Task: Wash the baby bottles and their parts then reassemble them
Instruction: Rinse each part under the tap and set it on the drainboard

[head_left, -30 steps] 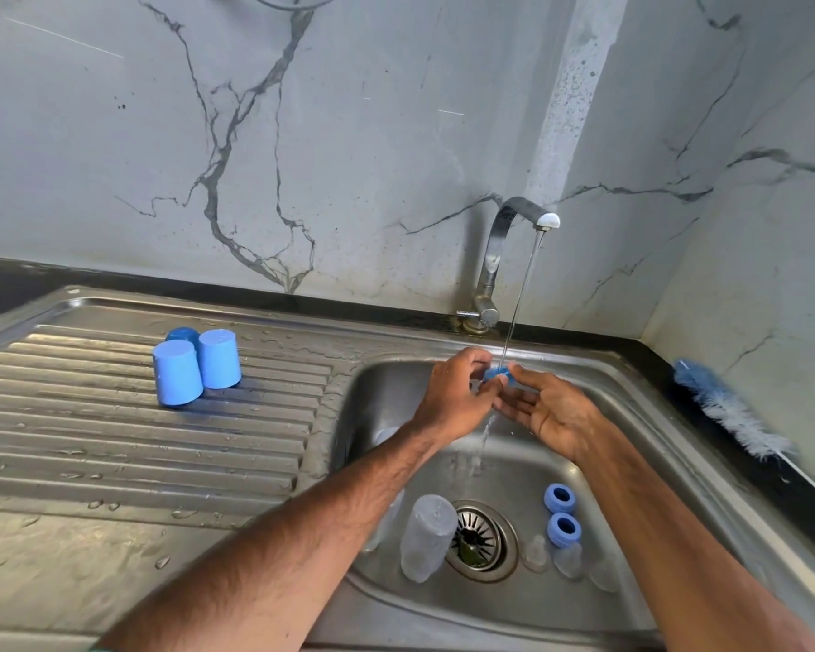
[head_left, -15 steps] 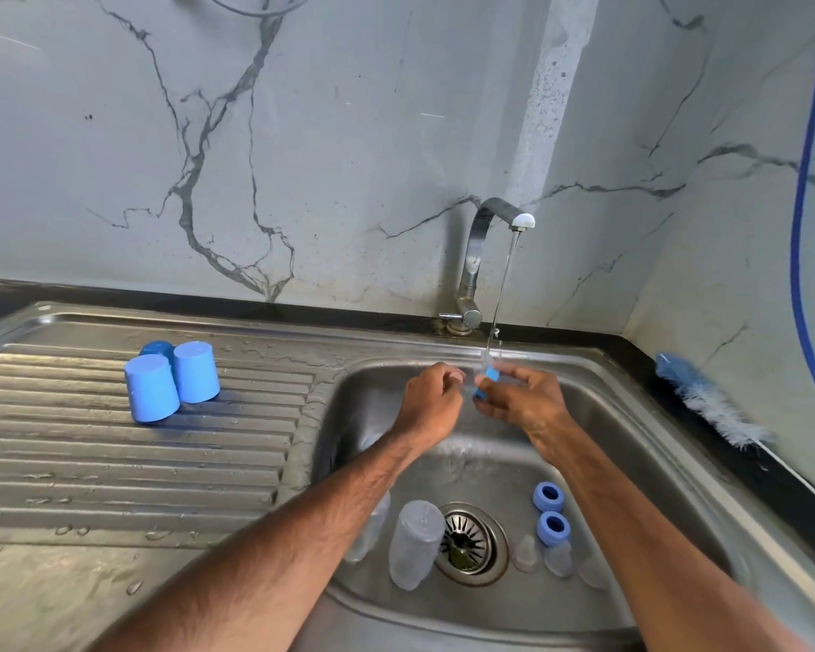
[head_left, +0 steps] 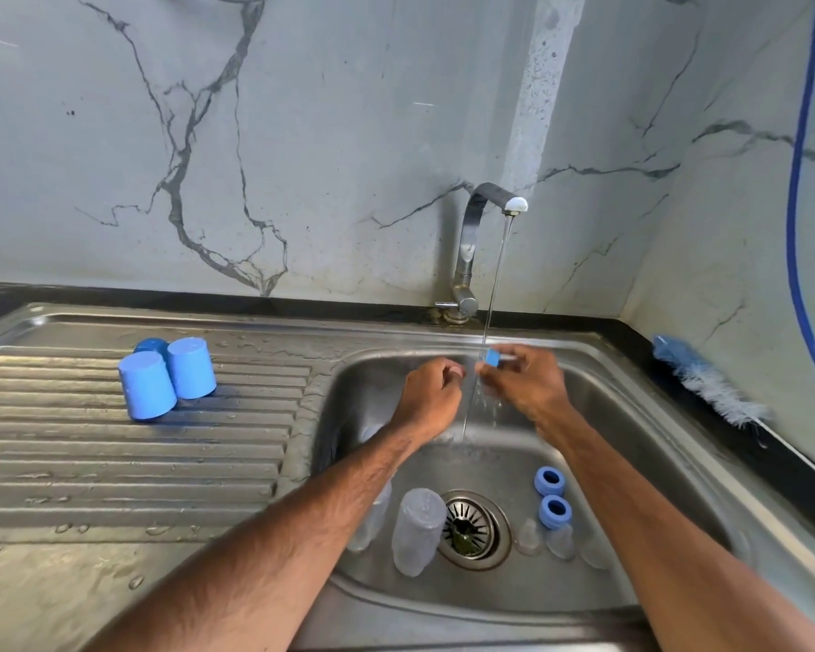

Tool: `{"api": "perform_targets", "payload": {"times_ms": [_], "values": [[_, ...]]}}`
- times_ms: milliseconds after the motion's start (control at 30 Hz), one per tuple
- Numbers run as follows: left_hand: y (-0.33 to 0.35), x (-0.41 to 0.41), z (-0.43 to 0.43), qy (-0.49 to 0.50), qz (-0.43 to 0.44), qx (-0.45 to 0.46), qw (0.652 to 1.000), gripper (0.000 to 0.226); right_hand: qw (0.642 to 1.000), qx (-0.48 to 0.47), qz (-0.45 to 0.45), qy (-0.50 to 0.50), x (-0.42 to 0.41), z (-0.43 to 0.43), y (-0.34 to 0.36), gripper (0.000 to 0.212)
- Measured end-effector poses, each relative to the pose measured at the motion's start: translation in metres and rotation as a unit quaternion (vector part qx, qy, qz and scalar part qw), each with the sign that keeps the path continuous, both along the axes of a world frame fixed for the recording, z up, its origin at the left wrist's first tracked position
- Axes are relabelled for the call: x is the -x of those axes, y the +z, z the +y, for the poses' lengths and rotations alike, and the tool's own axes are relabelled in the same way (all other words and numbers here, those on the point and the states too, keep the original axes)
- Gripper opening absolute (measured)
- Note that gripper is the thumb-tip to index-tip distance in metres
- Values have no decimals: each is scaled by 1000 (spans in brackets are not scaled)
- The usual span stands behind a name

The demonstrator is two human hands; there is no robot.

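Grip of the right hand [head_left: 528, 388] pinched on a blue bottle ring [head_left: 491, 357], held in the tap [head_left: 471, 237] stream over the sink [head_left: 631, 416] for rinsing, left hand [head_left: 431, 392] curled just beside, its hold impossible to tell.

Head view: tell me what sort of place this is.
Probably a home kitchen: a stainless steel sink with a ribbed drainboard, a tap running against a marble-look wall, and a bottle brush lying beside it.
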State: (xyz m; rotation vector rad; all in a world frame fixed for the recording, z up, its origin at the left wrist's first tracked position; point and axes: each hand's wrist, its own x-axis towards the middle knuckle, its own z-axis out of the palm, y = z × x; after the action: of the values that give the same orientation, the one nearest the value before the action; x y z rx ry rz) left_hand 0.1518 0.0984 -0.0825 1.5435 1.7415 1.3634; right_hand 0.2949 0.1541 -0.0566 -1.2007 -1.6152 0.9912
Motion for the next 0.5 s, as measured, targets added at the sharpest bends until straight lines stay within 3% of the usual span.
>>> {"api": "perform_targets", "payload": {"times_ms": [233,500], "values": [[-1,-3,-3,-33,30,-4,999,15,999,-29,-28,9,4,0,0,42],[5,16,-2,-7,234,-77,969,49,999,-26,21,24,13,5,1,59]]}}
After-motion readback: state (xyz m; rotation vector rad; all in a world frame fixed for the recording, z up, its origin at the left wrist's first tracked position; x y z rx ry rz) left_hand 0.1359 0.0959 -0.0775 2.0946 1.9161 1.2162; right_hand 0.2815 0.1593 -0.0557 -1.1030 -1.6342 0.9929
